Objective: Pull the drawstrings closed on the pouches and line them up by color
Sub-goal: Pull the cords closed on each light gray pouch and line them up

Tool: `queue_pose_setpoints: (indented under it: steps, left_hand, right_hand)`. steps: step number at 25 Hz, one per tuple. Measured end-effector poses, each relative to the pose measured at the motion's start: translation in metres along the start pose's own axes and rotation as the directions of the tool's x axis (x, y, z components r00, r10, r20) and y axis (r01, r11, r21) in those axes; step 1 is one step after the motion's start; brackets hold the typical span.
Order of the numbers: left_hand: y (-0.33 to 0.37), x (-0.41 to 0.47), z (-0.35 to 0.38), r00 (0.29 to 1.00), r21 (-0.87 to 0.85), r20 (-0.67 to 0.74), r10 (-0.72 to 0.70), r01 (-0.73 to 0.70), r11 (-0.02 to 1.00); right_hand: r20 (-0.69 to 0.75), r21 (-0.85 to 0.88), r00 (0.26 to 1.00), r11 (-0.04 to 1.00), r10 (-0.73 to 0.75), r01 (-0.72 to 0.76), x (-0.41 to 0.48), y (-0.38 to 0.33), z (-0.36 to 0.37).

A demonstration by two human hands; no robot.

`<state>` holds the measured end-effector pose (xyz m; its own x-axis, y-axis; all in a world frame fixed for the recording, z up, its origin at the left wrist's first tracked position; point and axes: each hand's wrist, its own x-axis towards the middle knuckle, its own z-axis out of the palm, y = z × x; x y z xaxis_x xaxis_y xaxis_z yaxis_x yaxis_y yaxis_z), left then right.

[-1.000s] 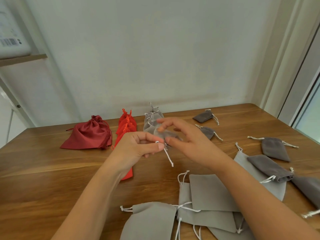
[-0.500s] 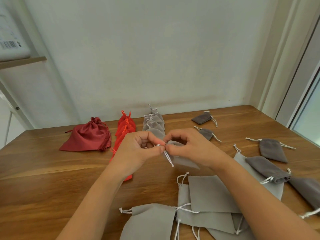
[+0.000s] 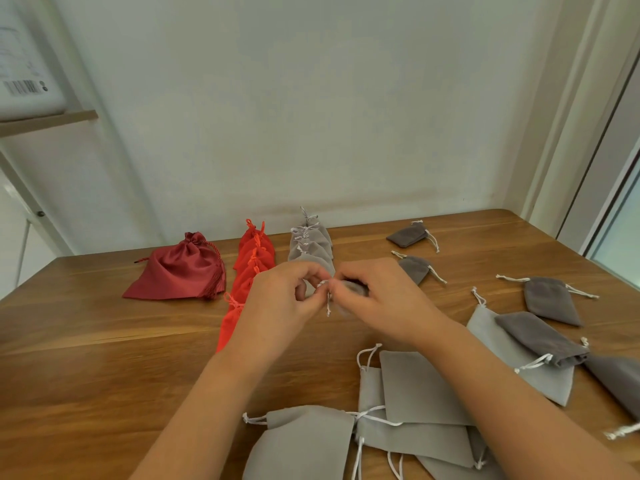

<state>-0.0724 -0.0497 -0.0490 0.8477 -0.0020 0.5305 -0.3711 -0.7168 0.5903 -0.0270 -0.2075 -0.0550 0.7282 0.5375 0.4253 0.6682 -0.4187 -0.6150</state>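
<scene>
A small light grey pouch (image 3: 351,289) is held above the table between both hands. My left hand (image 3: 282,301) pinches its white drawstring (image 3: 328,301) and my right hand (image 3: 379,299) grips the pouch body, hiding most of it. Behind the hands stand a row of closed light grey pouches (image 3: 311,245) and a row of closed red pouches (image 3: 254,258). A large dark red satin pouch (image 3: 180,268) lies to their left.
Several large open light grey pouches (image 3: 412,407) lie in a heap near the front edge. Dark grey pouches (image 3: 550,299) are scattered on the right of the wooden table (image 3: 86,358). A wall runs behind the table, a window frame at right.
The hands have drawn together around the small grey pouch and moved slightly nearer the grey row. The right hand went from open fingers to gripping the pouch. The cord stays pinched.
</scene>
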Motion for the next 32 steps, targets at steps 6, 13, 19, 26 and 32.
queue_pose_setpoints:
  steps: [6, 13, 19, 26, 32]
  left_hand:
    - [-0.012, 0.003, -0.005, 0.982, 0.006, -0.173, 0.076, -0.076, 0.997]
    - [-0.013, 0.003, -0.004, 0.978, 0.050, -0.121, 0.171, -0.166, 0.985]
    - [-0.019, 0.002, 0.001, 0.991, 0.059, -0.055, 0.118, -0.115, 0.992]
    - [-0.012, 0.002, -0.001, 0.985, 0.028, -0.108, 0.136, -0.134, 0.991]
    - [-0.013, 0.003, -0.005, 0.964, 0.004, -0.184, 0.194, -0.196, 0.981]
  right_hand:
    - [0.011, 0.598, 0.982, 0.786, 0.190, -0.159, 0.011, 0.007, 0.003]
    - [0.040, 0.687, 0.972, 0.700, 0.233, -0.196, 0.009, 0.002, -0.003]
    - [-0.053, 0.410, 0.972, 0.893, 0.227, -0.186, 0.006, 0.000, 0.002]
    - [-0.053, 0.516, 0.975, 0.842, 0.216, -0.158, 0.008, 0.001, 0.002]
    - [-0.068, 0.619, 0.982, 0.780, 0.174, -0.095, 0.007, 0.000, 0.000]
